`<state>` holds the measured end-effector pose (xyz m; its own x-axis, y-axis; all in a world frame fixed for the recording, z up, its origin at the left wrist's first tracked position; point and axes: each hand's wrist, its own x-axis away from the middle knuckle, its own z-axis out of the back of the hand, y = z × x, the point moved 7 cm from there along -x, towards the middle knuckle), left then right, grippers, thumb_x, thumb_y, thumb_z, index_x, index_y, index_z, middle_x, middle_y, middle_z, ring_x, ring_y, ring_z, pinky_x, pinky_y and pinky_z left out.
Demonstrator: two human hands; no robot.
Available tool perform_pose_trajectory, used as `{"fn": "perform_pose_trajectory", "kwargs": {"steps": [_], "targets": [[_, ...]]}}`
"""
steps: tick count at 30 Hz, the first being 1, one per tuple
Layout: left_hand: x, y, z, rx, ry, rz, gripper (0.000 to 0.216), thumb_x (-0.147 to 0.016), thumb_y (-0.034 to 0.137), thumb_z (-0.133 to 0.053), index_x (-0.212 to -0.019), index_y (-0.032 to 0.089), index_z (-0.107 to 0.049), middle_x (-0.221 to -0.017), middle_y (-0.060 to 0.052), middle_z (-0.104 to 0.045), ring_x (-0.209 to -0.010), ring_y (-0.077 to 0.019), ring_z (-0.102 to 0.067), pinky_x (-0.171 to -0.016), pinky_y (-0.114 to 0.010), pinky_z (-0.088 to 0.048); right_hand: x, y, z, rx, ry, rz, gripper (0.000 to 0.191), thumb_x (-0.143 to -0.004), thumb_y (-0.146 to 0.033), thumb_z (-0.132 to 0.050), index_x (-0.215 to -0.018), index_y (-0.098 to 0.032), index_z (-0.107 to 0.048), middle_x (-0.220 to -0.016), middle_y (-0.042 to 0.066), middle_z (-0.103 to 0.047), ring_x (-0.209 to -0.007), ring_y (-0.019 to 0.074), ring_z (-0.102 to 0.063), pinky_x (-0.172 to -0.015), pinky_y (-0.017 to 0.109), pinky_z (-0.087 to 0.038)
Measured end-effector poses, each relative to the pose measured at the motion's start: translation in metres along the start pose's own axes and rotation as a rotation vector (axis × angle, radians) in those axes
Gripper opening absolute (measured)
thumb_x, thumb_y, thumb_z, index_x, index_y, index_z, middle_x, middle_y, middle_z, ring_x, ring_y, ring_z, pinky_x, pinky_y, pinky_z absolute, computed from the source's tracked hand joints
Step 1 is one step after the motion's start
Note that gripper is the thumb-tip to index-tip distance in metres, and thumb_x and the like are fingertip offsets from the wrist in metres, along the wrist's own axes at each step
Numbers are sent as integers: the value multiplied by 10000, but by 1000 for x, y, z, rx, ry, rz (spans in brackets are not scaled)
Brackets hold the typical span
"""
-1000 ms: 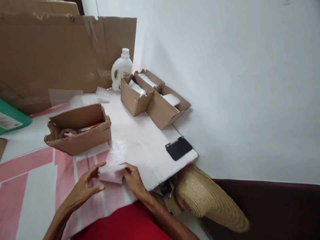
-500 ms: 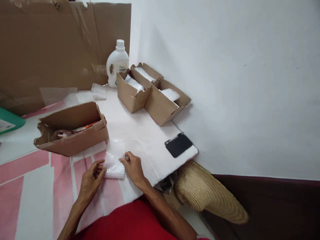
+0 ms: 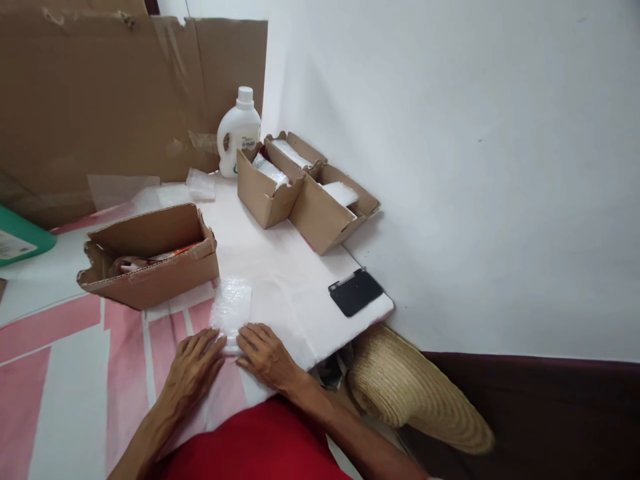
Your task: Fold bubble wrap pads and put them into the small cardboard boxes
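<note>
A piece of clear bubble wrap (image 3: 233,303) lies on the pink-and-white tablecloth, its near end folded into a thick edge. My left hand (image 3: 195,360) is at the near left corner, fingers bent over that edge. Against the near right corner sits my right hand (image 3: 267,357), its fingers curled onto the same fold. Both thumbs are toward me at the fold's near side. Whether anything is wrapped inside cannot be made out. Just beyond the left hand stands an open cardboard box (image 3: 150,277) with a few packaged items in it.
Three small cardboard boxes (image 3: 270,207) with bubble-wrapped pieces stand near the wall. Behind them is a white jug (image 3: 240,133). A black phone-like object (image 3: 356,292) lies at the table's right edge, above a straw hat (image 3: 415,393). Plastic bags (image 3: 173,193) lie at the back.
Both hands have come down to the near end of the bubble wrap, from its sides. Their fingers now press over the folded edge. The view has shifted slightly.
</note>
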<state>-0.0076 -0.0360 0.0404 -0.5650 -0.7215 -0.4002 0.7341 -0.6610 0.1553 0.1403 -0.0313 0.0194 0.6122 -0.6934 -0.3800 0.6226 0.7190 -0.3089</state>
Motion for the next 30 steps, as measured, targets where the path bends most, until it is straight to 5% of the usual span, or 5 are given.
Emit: {"fn": "perform_pose_trajectory", "kwargs": {"steps": [6,15,21,25,30], "targets": [[-5,-11,16,204,10,64,295,-928,172,-568,-1206,224,-649,-1036,-56,-751,-952,-204,-693,-861,-348,-510,-3,4,17,-152,83,-44,161,-1015,-200,-483,-1014,-172,-641,-985,102,-730,-912,226,-662,-837,373,-512],[-22,-46,-2,639,-183,632,362,-919,525,-534,-729,217,-558,-655,27,-582,-605,-153,-574,-572,-266,-477,-19,43,32,-691,109,-621,164,-990,-289,-530,-932,-192,-648,-714,-36,-575,-642,125,-530,-628,235,-385],[-6,-51,-11,415,-42,767,393,-918,534,-550,-1043,169,-625,-874,-60,-679,-729,-218,-637,-664,-350,-517,-33,66,2,-676,156,-744,130,-934,-273,-607,-1026,-193,-651,-722,-32,-616,-656,146,-591,-655,248,-437],[-13,-21,-5,5,126,470,513,-974,362,-522,-1433,135,-483,-1377,-207,-605,-1253,-329,-588,-1016,-472,-466,-38,67,1,-481,116,-722,204,-950,-262,-577,-1126,-182,-641,-750,-2,-646,-695,187,-630,-723,307,-523],[-10,7,-44,-107,15,168,694,-997,394,-470,-1598,113,-267,-1545,-194,-494,-1528,-328,-297,-1221,-495,-232,-35,35,12,-193,192,-439,540,-1001,-327,-501,-1489,-102,-440,-1446,220,-540,-1363,300,-503,-1119,475,-457]]}}
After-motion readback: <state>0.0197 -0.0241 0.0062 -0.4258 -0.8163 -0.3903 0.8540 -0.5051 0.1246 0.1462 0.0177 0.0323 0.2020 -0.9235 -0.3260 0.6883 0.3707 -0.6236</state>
